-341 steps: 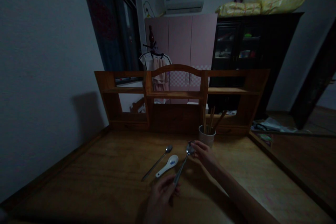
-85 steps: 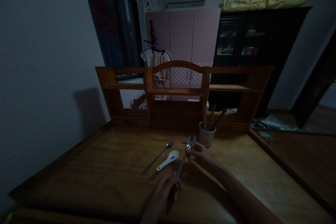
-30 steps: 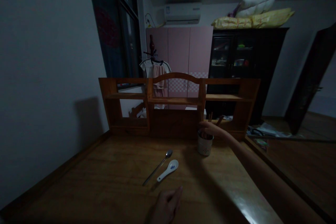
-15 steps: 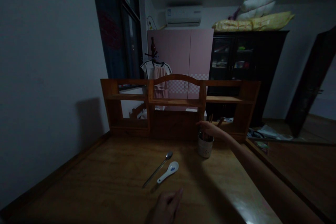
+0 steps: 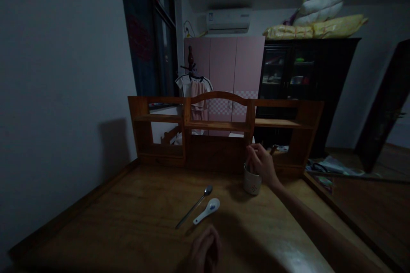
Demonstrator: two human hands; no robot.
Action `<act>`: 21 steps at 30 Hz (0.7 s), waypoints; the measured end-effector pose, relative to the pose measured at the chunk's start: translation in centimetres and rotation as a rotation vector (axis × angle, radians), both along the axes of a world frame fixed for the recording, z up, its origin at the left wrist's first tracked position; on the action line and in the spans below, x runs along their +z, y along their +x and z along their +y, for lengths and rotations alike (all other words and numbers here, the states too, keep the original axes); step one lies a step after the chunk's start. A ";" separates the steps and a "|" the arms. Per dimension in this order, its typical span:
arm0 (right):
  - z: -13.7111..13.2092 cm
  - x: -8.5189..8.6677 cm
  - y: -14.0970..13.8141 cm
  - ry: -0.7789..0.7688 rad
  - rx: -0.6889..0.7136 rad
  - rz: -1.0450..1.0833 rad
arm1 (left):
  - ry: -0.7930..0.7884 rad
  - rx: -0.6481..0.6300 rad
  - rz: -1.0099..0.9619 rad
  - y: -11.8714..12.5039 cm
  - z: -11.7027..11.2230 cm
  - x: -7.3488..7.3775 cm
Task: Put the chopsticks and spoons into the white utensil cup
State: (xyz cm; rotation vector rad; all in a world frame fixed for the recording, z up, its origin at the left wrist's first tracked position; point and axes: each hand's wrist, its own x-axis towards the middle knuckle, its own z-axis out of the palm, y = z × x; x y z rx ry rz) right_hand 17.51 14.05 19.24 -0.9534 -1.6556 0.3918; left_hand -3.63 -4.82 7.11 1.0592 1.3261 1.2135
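1. A person's left hand [image 5: 205, 247] hung at the near edge of the tabletop [image 5: 144, 213], its fingers curled inward; how far its grip was closed could not be told in the dim light.
2. Just beyond it, a white spoon [image 5: 207, 210] with a blue mark lay bowl to the far right, its handle pointing near left.
3. Beside it on the left, and roughly parallel, a long metal spoon [image 5: 192, 209] rested on the wood, its bowl also at the far end.
4. Farther off to the right, a pale cup [image 5: 252, 183] with small dark spots stood upright on the tabletop.
5. The right hand [image 5: 263, 162] reached in from the right over the cup's mouth, fingers drawn together and pointing left; whether its grip had hold of anything could not be told.
6. Behind the cup, a wooden shelf unit [image 5: 218, 125] spanned the far edge.
7. Farthest back, a pink wardrobe [image 5: 221, 64] stood left of a black cabinet [image 5: 326, 72] topped with yellow packages [image 5: 336, 27].
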 end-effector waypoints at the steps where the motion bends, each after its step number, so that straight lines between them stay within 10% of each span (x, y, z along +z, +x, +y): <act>1: -1.0 -1.0 -0.6 0.007 -0.031 -0.023 | 0.027 0.017 0.006 -0.4 -0.3 0.2; 10: -4.9 -13.0 -2.9 0.016 -0.029 -0.372 | 0.158 0.343 0.633 -8.5 3.4 -0.2; 21: -6.0 -13.0 -2.8 -0.156 0.142 -0.228 | 0.186 0.030 1.074 -8.7 12.3 0.3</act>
